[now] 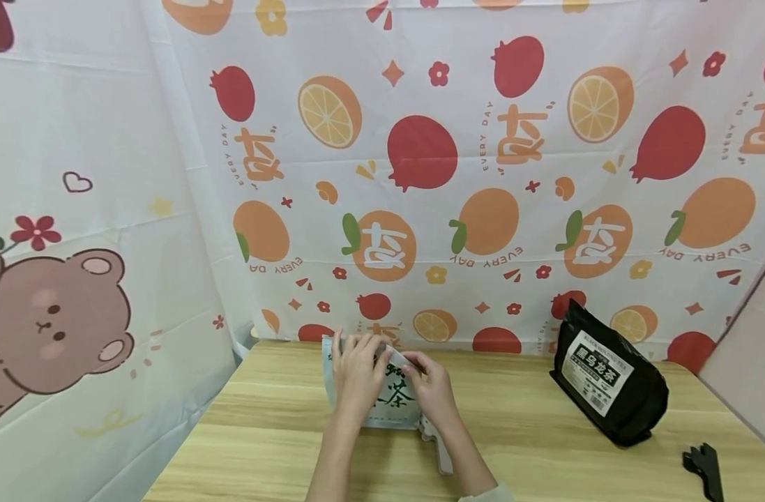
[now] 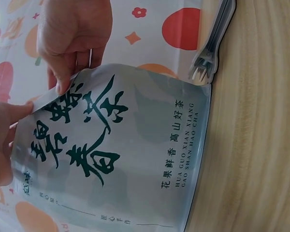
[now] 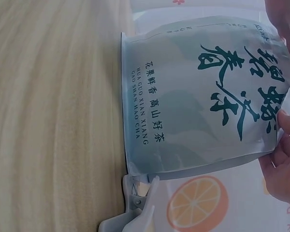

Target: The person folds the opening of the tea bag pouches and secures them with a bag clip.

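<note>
A pale green tea pouch (image 1: 391,411) with dark green lettering stands upright on the table, its top edge folded over into a narrow strip. My left hand (image 1: 359,373) pinches that folded edge on the left side; some fingers pass behind the pouch. At the right end of the fold, my right hand (image 1: 434,390) pinches the strip between thumb and fingers, as the right wrist view also shows (image 3: 282,162). A grey sealing clip (image 3: 135,205) lies on the table beside the pouch's lower right corner, partly under my right forearm in the head view.
A black tea bag (image 1: 608,376) with a white label stands at the right of the wooden table (image 1: 244,432). Nearer the front right edge lies a black clip (image 1: 705,470). A fruit-print cloth (image 1: 422,153) hangs directly behind the table.
</note>
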{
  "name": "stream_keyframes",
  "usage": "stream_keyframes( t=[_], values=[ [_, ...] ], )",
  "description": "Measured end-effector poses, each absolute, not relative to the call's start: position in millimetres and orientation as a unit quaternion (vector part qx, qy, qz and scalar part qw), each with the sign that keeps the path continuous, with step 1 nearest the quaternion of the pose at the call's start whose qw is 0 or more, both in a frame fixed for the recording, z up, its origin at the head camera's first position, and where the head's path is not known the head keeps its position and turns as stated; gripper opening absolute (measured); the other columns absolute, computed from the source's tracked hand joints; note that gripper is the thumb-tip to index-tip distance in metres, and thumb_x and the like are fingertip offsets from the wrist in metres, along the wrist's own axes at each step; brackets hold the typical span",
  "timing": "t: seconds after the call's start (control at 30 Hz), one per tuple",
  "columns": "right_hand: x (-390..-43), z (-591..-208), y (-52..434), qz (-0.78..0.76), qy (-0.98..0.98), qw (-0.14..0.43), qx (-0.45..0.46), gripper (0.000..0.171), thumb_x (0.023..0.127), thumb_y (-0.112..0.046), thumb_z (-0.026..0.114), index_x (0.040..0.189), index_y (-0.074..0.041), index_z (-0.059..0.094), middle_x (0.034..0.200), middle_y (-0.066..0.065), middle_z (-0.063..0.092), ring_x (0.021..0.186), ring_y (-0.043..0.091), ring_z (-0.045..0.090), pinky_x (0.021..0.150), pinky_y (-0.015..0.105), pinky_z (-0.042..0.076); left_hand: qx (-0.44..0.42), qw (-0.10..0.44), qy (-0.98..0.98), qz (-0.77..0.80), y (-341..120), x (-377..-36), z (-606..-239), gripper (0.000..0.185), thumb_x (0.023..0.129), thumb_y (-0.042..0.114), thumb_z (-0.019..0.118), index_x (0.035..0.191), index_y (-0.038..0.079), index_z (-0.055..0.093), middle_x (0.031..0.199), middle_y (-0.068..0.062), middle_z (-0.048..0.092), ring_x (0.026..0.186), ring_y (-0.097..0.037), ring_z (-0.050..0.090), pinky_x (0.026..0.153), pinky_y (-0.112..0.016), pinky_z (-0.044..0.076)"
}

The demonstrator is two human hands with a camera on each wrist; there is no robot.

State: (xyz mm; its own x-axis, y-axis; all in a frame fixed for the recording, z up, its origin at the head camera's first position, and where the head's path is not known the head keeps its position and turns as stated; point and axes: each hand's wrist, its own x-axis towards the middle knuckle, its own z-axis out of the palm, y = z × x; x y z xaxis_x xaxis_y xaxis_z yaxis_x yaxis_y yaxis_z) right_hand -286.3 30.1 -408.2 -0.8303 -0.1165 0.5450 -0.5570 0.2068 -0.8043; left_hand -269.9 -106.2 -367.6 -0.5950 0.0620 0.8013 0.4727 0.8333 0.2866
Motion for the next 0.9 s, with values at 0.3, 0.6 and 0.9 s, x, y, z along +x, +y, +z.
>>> stream_keyframes(
  t=[0.3,0.6,0.9],
  values=[
    [-284.8,-410.7,31.9,0.59,-0.755,0.187,0.218,0.016,0.089,-0.006,0.058,0.102,0.0,0.064,0.096,0.008,0.064,0.092,0.023,0.059,0.081,0.037,0.047,-0.178,0.399,-0.868,-0.235,-113.0,-264.4,-365.6,0.029,0.074,0.022,0.077,0.099,0.011,0.065,0.097,-0.002,0.065,0.096,-0.023,0.052,0.106,-0.05,0.008],
    [-270.4,-386.6,33.1,0.593,-0.754,0.169,0.226,0.016,0.089,0.002,0.056,0.104,0.006,0.062,0.099,0.017,0.063,0.094,0.031,0.058,0.077,0.041,0.048,-0.15,0.422,-0.873,-0.191,-114.7,-269.1,-363.9,0.031,0.07,0.03,0.079,0.094,0.013,0.069,0.094,-0.001,0.064,0.098,-0.024,0.053,0.105,-0.054,0.004],
    [-283.3,-400.7,35.9,0.599,-0.754,0.159,0.217,0.018,0.089,-0.006,0.059,0.106,0.002,0.063,0.101,0.014,0.064,0.097,0.029,0.058,0.082,0.043,0.046,-0.135,0.438,-0.865,-0.204,-109.0,-271.9,-365.3,0.027,0.067,0.024,0.081,0.09,0.015,0.07,0.089,0.0,0.064,0.094,-0.024,0.054,0.106,-0.052,0.006]
  ],
)
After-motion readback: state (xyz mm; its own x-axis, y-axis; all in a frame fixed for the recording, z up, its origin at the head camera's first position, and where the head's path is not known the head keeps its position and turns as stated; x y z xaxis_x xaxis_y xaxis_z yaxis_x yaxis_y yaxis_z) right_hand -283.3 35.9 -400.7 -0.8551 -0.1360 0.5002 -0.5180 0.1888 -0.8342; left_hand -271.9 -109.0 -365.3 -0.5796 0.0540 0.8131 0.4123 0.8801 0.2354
